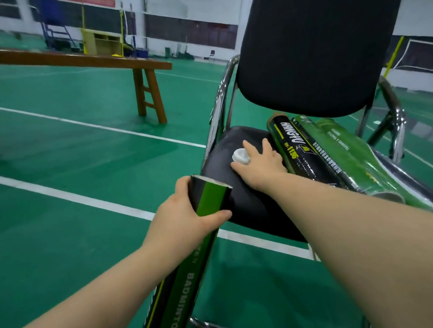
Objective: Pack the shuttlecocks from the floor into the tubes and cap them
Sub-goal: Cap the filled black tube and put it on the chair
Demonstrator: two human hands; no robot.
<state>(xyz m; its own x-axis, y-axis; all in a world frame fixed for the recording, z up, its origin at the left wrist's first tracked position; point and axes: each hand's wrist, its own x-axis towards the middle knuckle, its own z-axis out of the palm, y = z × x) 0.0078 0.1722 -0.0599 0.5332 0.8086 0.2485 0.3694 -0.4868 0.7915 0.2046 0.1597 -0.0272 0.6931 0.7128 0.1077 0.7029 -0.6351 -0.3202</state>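
Soft overhead light leaves my view dim; faint shadows lie under the chair (312,48), chrome glints, edges bend, background blurs.

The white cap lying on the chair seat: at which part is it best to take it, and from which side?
Pinch the white cap by its round rim, thumb and forefinger on opposite sides, coming from above. It is low and lies flat on the chair seat, so fingers cannot get under it; the black tube lies close on its right.

the black-green tube (175,300) runs off the bottom edge.
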